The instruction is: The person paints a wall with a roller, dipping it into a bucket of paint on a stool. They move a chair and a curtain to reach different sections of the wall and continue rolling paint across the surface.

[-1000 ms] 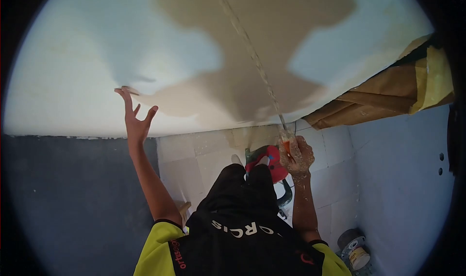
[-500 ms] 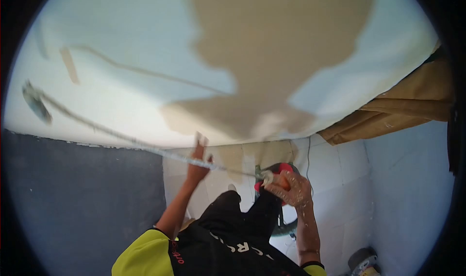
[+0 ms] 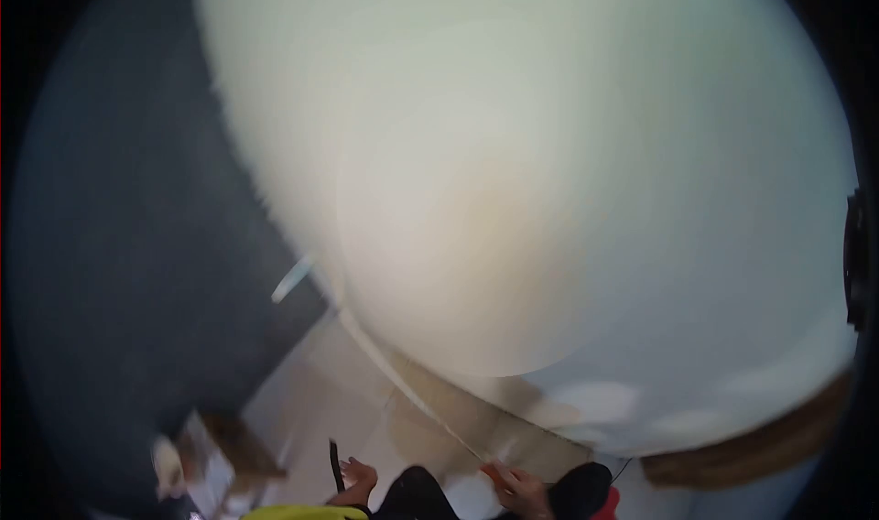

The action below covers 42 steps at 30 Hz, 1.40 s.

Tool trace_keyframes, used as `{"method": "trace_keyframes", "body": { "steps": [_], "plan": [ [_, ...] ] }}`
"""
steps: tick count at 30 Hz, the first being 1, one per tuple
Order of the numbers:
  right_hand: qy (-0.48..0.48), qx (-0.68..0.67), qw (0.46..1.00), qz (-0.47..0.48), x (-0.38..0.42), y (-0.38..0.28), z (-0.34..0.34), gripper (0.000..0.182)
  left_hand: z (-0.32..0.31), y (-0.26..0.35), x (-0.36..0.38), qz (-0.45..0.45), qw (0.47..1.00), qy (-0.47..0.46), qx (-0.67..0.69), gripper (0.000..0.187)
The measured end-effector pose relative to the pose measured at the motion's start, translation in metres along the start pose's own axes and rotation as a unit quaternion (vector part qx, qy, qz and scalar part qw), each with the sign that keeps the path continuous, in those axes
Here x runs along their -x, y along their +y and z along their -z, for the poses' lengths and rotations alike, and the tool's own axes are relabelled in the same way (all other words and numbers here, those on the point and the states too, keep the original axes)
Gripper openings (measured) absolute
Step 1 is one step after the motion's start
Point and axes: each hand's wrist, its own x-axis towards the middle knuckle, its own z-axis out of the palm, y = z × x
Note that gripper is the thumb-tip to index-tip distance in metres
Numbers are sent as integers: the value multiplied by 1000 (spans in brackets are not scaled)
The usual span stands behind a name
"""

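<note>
Blurred long pole [image 3: 417,396], orange-handled end low

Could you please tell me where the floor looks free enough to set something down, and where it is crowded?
The pale floor looks bare between the dark wall and the white wall, though the picture is blurred. It is crowded by the brown stool-like thing lower left, and along the bottom edge around the left hand and right hand, which holds the pole.
</note>
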Motion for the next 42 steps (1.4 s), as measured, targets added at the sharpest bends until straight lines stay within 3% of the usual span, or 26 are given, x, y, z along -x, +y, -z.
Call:
{"method": "trace_keyframes", "body": {
  "steps": [1,2,4,5,6,8,10,11,12,14,15,16,17,18,19,21,22,24,26,29,32,33,35,37,40,42],
  "plan": [
    [-20,-1,1000,-16,-16,-30,-36,57,-53,-25,9,63,983,-136,-104,64],
    [-37,-6,999,-24,-34,-63,-67,55,-49,-72,1,-19,860,-486,154,57],
    [-108,-82,991,1,-71,-120,-101,52,-2,-132,9,-121,782,-561,245,53],
    [-110,-144,983,2,-76,-137,-122,51,-6,-171,10,-270,834,-421,231,48],
    [-113,-205,972,3,-83,-146,-130,51,-17,-199,5,-229,845,-411,257,48],
    [-152,-267,947,89,-101,-172,-144,51,-57,-249,-10,-345,854,-334,202,44],
    [-335,-295,895,4,-117,-190,-148,60,-73,-287,-23,-183,926,-287,163,35],
    [-372,-282,883,37,-136,-201,-151,55,-74,-306,-23,-106,949,-234,184,33],
    [-404,-275,871,51,-151,-213,-153,55,-71,-322,-21,-75,945,-246,202,33],
    [-488,-226,843,21,-199,-215,-170,52,-63,-322,-23,254,876,-154,380,33],
    [-585,-75,806,-46,-225,-236,-184,53,-59,-319,-18,305,846,-157,408,34],
    [-600,-76,796,-29,-236,-254,-221,53,-56,-333,-28,353,816,-152,431,36],
    [-555,-201,806,37,-237,-253,-258,51,-94,-333,-26,312,849,-159,397,40],
    [-501,-323,797,94,-244,-265,-287,49,-47,-334,-28,370,761,-186,499,47],
    [-477,-255,810,228,-259,-274,-318,50,-49,-334,-24,371,720,-232,539,48],
    [-562,-234,767,202,-286,-313,-376,49,-57,-336,-15,333,780,-241,471,46],
    [-636,-202,728,153,-293,-330,-401,49,-49,-337,-4,447,708,-226,499,42],
    [-682,-269,668,125,-321,-375,-461,49,-37,-341,4,530,639,-221,513,40],
    [-776,-175,597,103,-357,-445,-502,50,-31,-349,19,598,567,-229,518,39],
    [-779,-160,560,234,-391,-569,-540,52,-3,-365,23,664,350,-37,660,39],
    [-639,-209,521,526,-397,-641,-599,56,11,-369,40,709,332,72,618,41],
    [-642,-209,518,526,-392,-677,-599,56,12,-369,46,724,310,81,611,41],
    [-795,13,496,349,-382,-751,-585,55,5,-366,54,752,197,82,624,36],
    [-798,28,490,349,-350,-788,-593,49,-22,-359,80,735,75,37,672,32],
    [-786,71,483,379,-290,-817,-627,44,-61,-371,98,783,11,58,619,34],
    [-549,-68,512,657,-245,-806,-673,46,-91,-427,106,789,37,-30,613,33]
  ]
}}
